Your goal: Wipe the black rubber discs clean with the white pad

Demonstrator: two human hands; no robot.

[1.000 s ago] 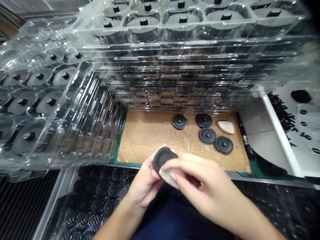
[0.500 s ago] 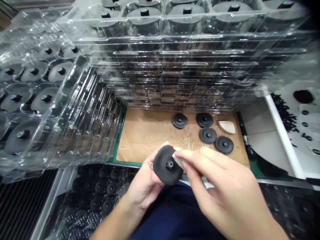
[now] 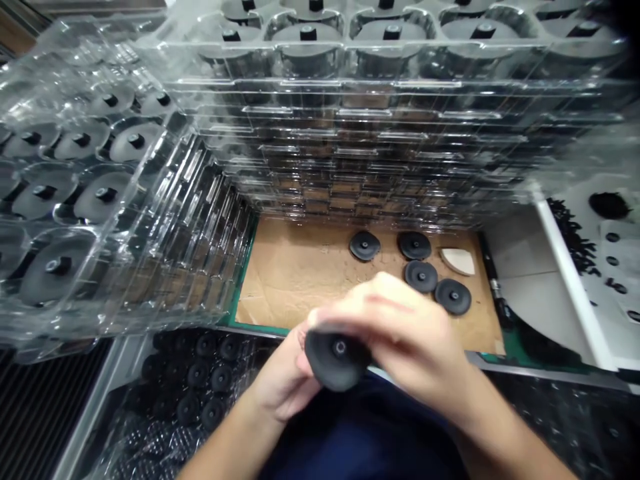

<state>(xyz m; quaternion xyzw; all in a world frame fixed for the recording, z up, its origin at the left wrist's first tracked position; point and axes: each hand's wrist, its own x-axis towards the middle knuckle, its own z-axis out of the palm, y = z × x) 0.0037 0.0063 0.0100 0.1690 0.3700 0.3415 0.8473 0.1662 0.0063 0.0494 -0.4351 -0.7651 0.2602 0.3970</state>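
Note:
A black round disc with a small metal hub (image 3: 336, 359) sits low in the middle, gripped from below by my left hand (image 3: 280, 383). My right hand (image 3: 400, 340) reaches over its top edge with fingers curled and blurred by motion; what those fingers hold is hidden. Behind my hands, several more black discs (image 3: 421, 275) lie on a brown cardboard sheet (image 3: 295, 273). A white wedge-shaped pad (image 3: 458, 261) lies beside them at the right.
Tall stacks of clear plastic trays (image 3: 350, 133) with black discs on top wall in the cardboard at the back and left (image 3: 90, 213). A tray of small black parts (image 3: 200, 380) lies low left. White sheets with black parts (image 3: 605, 240) lie at the right.
My right hand has swept from the disc's right side over its top, hiding the white pad it held. The disc has tilted so its hub faces me and dropped slightly.

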